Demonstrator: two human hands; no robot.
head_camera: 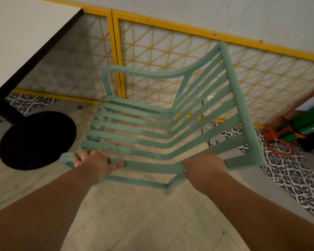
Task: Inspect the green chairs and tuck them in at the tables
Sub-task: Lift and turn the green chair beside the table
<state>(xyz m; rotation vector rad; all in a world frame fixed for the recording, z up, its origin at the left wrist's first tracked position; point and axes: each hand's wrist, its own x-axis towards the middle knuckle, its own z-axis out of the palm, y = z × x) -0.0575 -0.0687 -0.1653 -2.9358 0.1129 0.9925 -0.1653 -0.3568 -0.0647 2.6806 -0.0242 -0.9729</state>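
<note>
Head view: pale tiled floor [134, 218], with patterned tiles [288, 174] at the right along a yellow mesh fence [170, 60] on the far side. A white table [25, 33] with a dark edge stands far left on a round black base [38, 140]. The green chair [152, 124] sits between table and an orange-and-green object [297, 127], seat facing the table, with open floor on its near side. Left hand [96, 162] grips the near rail's front end. Right hand [205, 169] grips it beside the backrest.
</note>
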